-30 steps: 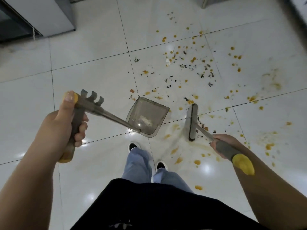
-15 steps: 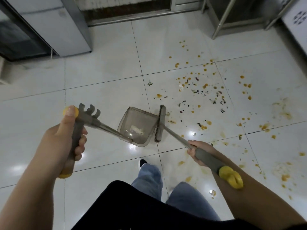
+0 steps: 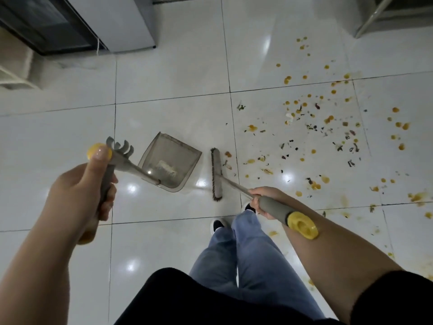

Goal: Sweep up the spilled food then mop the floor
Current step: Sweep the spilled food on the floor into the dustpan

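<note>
Underfoot, glossy white tile floor [image 3: 168, 78], scattered spilled food [image 3: 328, 127], grey cabinet [image 3: 131, 22]

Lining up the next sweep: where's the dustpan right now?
In the head view the dustpan sits on the floor left of centre, just left of the broom head, apart from it; the left hand holds its handle.

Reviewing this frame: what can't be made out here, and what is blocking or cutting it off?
Head view only:
- Lower end of the dustpan handle: wrapped by the left hand.
- Spilled food: runs past the right frame edge, so its full extent is unknown; the dark bits are too small to identify.
- Debris inside the dustpan: blurred behind its tinted wall.
- Broom bristles: seen from above, floor contact unclear.
- Mop: not in frame.
</note>
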Demonstrator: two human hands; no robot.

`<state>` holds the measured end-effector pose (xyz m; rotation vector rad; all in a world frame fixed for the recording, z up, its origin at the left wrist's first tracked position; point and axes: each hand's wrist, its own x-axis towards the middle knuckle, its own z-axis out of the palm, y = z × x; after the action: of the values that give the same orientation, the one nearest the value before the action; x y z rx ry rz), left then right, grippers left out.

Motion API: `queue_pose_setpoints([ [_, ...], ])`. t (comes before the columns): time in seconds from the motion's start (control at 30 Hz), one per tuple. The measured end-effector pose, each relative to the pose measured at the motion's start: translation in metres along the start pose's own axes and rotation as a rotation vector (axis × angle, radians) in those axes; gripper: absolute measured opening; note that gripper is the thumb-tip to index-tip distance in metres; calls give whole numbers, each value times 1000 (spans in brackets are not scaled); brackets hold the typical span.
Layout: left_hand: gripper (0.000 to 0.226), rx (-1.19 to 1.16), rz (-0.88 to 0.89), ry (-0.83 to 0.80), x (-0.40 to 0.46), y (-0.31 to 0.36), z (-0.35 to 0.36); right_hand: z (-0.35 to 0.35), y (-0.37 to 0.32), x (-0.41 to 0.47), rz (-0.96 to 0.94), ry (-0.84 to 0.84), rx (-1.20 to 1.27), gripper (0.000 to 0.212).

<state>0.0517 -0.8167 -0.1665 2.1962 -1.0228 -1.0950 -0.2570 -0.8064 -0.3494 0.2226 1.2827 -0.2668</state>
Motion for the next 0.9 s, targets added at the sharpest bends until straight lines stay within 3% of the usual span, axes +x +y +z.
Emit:
queue_pose_setpoints([
  [0.23, 78, 28, -63, 51, 14, 30, 25, -61, -35, -13, -48, 8, 190, 15],
  [0.37, 93, 2, -111, -22, 30, 49, 36, -122, -35, -34, -106, 99, 301, 15],
  [0.53, 91, -1, -85, -108, 37, 72, 56, -177, -19, -50, -167, 98, 558, 16],
  [0.73, 91, -16, -25, -209, 40, 110, 94, -197, -4, -63, -309, 260, 426, 18],
  [0.9, 82, -6, 32, -265, 41, 133, 119, -180, -11, -73, -216, 298, 258, 30],
])
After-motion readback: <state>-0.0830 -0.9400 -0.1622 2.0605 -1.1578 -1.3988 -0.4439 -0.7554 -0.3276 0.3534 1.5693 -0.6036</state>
